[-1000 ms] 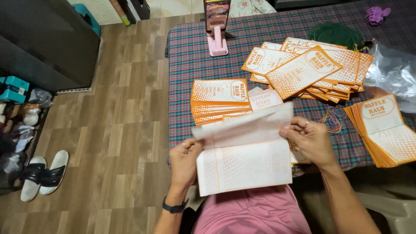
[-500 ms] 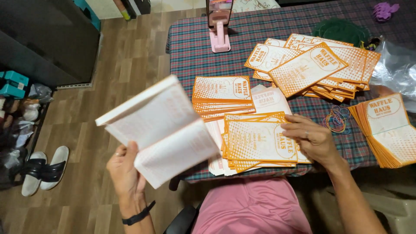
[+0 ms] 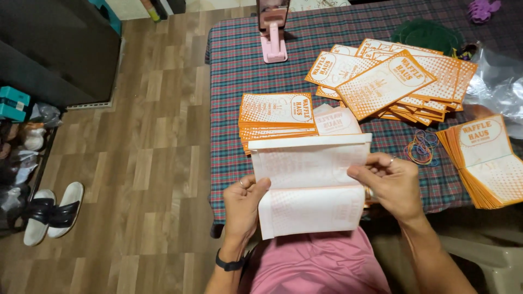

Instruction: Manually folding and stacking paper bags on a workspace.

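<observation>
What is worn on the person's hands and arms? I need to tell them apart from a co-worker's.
Both forearms are bare, with no sleeves showing. The left hand has a ring on one of its fingers and a dark band around the wrist. The right hand wears a ring too. No gloves.

We read this as a room in a home, used for small-scale paper work. We note a floor of brown wood-look planks [image 3: 147, 136], a pair of black-strapped white slippers [image 3: 52, 213] lying on it beside a dark low shelf of bags and oddments [image 3: 22, 141], and a table under a red and blue plaid cloth [image 3: 239, 60]. On the cloth sit stacks of orange and white printed paper bags [image 3: 392, 81], loose coloured rubber bands [image 3: 420, 147] and a pink phone stand [image 3: 274, 43].
</observation>
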